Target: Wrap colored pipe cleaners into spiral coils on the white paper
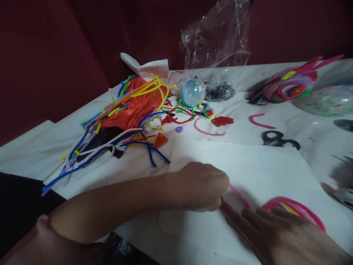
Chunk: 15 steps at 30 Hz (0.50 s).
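Note:
My left hand is closed in a fist over a white sheet of paper, its fingertips hidden beneath it. A short pink strip, like a pipe cleaner, runs from the edge of that fist toward my right hand. A tiny orange bit shows between the two hands. My right hand lies flat with fingers stretched out on the paper. It partly covers a curved pink band with yellow and blue strips inside it.
Black-handled scissors lie at the paper's far edge. Behind left is a heap of coloured pipe cleaners on red plastic. A clear ball, a clear plastic bag and a colourful decorated object stand at the back.

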### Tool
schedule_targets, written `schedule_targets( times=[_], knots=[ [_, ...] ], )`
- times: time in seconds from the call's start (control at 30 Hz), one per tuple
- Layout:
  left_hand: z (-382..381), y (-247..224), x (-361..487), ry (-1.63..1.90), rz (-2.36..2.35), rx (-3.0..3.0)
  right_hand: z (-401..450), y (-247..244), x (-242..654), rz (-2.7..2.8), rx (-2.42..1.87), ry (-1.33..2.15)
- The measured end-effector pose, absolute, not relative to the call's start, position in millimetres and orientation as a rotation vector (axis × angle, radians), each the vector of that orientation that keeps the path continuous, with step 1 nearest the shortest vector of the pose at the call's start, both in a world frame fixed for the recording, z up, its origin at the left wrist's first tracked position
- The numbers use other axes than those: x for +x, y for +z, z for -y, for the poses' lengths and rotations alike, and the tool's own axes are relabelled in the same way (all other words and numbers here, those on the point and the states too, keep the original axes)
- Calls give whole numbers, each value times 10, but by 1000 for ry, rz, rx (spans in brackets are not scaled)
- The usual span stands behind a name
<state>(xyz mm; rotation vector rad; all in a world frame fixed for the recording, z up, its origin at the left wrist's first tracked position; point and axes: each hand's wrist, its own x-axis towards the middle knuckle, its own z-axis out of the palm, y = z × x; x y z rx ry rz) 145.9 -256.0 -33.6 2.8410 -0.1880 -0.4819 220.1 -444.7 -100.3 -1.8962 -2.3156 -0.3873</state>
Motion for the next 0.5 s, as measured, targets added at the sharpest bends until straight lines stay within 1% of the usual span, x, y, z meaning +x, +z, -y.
schedule_targets(
  times=[0.13,0.3,0.5],
  knots=[
    [2568,-276,1498,-513,292,2873,4500,-958,2169,2329,-1918,-491],
    [2597,-214,1677,-701,264,2828,4444,-919,2126,2341,-1962,-612],
    [2620,-206,1785,-759,265,2817,4417,-909,2073,2294,-1976,-595]
  ],
)
